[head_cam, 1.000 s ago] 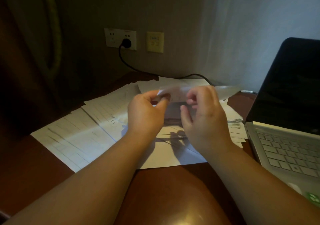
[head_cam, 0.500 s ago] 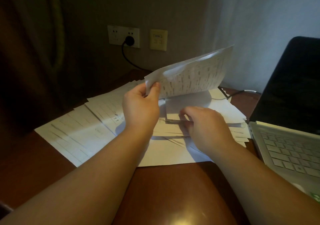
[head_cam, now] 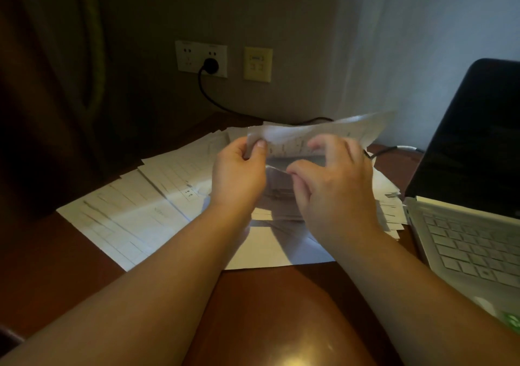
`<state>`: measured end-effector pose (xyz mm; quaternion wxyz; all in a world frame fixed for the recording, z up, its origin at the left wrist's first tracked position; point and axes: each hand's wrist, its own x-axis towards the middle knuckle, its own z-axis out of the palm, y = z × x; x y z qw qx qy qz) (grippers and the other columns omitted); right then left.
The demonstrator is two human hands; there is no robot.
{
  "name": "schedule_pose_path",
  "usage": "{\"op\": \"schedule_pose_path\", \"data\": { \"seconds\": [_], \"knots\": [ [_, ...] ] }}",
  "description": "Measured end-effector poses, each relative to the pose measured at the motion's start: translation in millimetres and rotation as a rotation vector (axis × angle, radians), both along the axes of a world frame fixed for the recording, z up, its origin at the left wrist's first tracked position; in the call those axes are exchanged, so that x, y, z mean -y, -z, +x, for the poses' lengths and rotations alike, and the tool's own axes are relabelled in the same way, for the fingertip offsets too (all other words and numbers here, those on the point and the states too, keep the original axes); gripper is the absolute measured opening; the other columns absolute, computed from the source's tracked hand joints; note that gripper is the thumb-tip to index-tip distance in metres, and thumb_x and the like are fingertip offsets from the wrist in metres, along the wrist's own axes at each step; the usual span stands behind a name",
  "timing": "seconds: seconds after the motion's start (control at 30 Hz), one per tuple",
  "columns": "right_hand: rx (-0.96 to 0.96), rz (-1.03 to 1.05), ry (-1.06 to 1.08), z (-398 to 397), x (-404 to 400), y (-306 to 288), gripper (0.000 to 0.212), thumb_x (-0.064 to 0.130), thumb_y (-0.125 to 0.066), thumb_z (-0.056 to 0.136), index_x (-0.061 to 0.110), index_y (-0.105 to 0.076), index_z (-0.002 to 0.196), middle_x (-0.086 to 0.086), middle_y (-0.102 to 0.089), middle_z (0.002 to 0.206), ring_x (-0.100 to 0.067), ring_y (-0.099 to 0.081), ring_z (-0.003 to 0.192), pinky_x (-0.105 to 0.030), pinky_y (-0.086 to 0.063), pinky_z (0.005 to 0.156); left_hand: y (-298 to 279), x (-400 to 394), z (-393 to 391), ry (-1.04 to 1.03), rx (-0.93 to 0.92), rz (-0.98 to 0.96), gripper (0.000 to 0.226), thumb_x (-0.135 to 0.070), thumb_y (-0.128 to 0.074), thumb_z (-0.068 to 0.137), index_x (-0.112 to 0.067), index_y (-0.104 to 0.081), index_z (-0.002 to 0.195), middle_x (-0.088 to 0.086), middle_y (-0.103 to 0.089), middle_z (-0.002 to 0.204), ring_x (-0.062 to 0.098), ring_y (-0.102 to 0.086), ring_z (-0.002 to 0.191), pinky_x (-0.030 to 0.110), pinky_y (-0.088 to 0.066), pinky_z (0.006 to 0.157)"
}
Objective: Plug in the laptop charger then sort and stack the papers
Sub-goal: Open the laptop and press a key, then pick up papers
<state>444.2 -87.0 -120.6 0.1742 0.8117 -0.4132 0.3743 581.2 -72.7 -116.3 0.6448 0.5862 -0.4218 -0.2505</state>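
Observation:
Many printed white papers (head_cam: 135, 213) lie spread and overlapping on the brown table (head_cam: 42, 275). My left hand (head_cam: 239, 171) pinches the left corner of a raised printed sheet (head_cam: 337, 132), thumb on top. My right hand (head_cam: 334, 185) hovers just right of it with curled fingers and pinches the edge of another sheet (head_cam: 277, 168) lifted below the raised one. A black charger plug (head_cam: 210, 65) sits in the white wall socket (head_cam: 197, 59), and its black cable (head_cam: 213, 101) runs down behind the papers toward the laptop (head_cam: 472, 225).
The open laptop with a dark screen and pale keyboard stands at the right edge of the table. A yellowish wall plate (head_cam: 257, 64) is right of the socket. A dark curtain (head_cam: 50, 84) hangs on the left. Bare glossy wood lies in front of the papers.
The raised sheet has dropped from a steep tilt to nearly flat. My right hand has lifted off the pile, bringing up the edge of a sheet beneath it.

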Motion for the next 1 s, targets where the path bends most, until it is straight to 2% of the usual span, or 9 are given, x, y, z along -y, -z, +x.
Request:
{"op": "schedule_pose_path", "data": {
  "seconds": [0.13,0.23,0.37,0.47,0.57,0.67,0.83,0.93,1.0],
  "knots": [
    [-0.025,0.029,0.022,-1.0,-3.3,-4.2,0.020,0.024,-0.054,0.092,0.024,-0.073,0.088,-0.009,-0.046,0.148,-0.035,-0.024,0.147,-0.070,-0.016,0.111,-4.4,-3.1,-2.4,0.134,-0.051,0.042,0.022,-0.025,-0.051,0.097,-0.019,-0.070,0.086,0.009,-0.069,0.090,0.026,-0.067,0.093,0.052,-0.054,0.087],
    [-0.033,0.026,0.029,-2.3,-0.2,-4.9,0.021,0.021,-0.053,0.093,0.023,-0.074,0.091,-0.001,-0.070,0.115,-0.029,-0.045,0.136,-0.075,-0.015,0.108,-3.2,-6.1,-3.4,0.158,-0.076,-0.006,0.024,-0.030,-0.052,0.092,-0.028,-0.071,0.079,-0.001,-0.068,0.090,0.009,-0.063,0.093,0.048,-0.050,0.088],
    [0.015,-0.088,0.024,-2.2,-3.5,-6.0,0.015,0.018,-0.060,0.092,0.022,-0.073,0.086,0.003,-0.072,0.088,-0.026,-0.060,0.112,-0.072,-0.021,0.107,-5.3,-5.7,-2.8,0.024,-0.329,-0.075,0.020,-0.041,-0.045,0.102,-0.040,-0.060,0.115,-0.017,-0.057,0.108,0.011,-0.062,0.104,0.041,-0.061,0.080],
    [0.024,-0.095,-0.012,1.3,-14.3,-9.0,0.016,0.021,-0.057,0.093,0.024,-0.071,0.087,0.006,-0.073,0.088,-0.025,-0.058,0.116,-0.072,-0.020,0.108,-13.2,-2.5,5.1,0.036,-0.669,0.066,0.029,-0.039,-0.054,0.100,-0.026,-0.054,0.125,0.002,-0.063,0.110,0.024,-0.070,0.087,0.039,-0.062,0.063],
    [-0.023,-0.076,-0.020,5.0,-28.2,-17.7,0.025,0.028,-0.047,0.094,0.026,-0.071,0.088,0.008,-0.072,0.089,-0.026,-0.055,0.118,-0.073,-0.019,0.107,-24.4,-10.8,14.8,0.319,-0.985,0.231,0.037,-0.038,-0.054,0.095,-0.004,-0.063,0.105,0.018,-0.068,0.092,0.031,-0.071,0.069,0.040,-0.058,0.057],
    [-0.087,-0.065,-0.050,5.5,-44.0,-26.8,0.025,0.028,-0.048,0.092,0.025,-0.072,0.086,0.008,-0.071,0.086,-0.028,-0.054,0.118,-0.074,-0.017,0.108,-34.3,-18.5,20.5,0.425,-0.895,0.343,0.033,-0.031,-0.046,0.096,-0.005,-0.057,0.079,0.015,-0.062,0.063,0.025,-0.064,0.048,0.033,-0.053,0.045],
    [-0.123,0.143,-0.155,-12.7,-76.5,-33.5,0.025,0.045,-0.049,0.095,0.036,-0.072,0.097,0.010,-0.069,0.115,-0.025,-0.045,0.134,-0.073,-0.009,0.111,-51.3,-35.6,22.8,0.466,-0.697,0.513,0.022,-0.010,-0.041,0.100,0.003,-0.049,0.083,0.018,-0.057,0.061,0.025,-0.061,0.046,0.030,-0.053,0.045],
    [-0.014,0.442,-0.280,-28.2,-92.2,-41.8,0.052,0.077,-0.022,0.089,0.057,-0.055,0.125,0.025,-0.031,0.155,-0.008,-0.012,0.149,-0.053,0.013,0.116,-53.6,-49.7,26.0,0.501,-0.586,0.567,0.018,-0.004,-0.041,0.098,0.003,-0.051,0.084,0.021,-0.055,0.079,0.028,-0.061,0.066,0.039,-0.054,0.062],
    [0.053,0.571,-0.314,-38.4,-98.1,-44.6,0.050,0.082,-0.016,0.086,0.070,-0.040,0.128,0.033,0.003,0.159,0.000,0.005,0.149,-0.043,0.014,0.114,-57.2,-59.7,26.9,0.485,-0.566,0.581,0.010,-0.001,-0.042,0.098,0.003,-0.051,0.101,0.023,-0.059,0.097,0.034,-0.063,0.082,0.045,-0.054,0.070]
  ]
}}
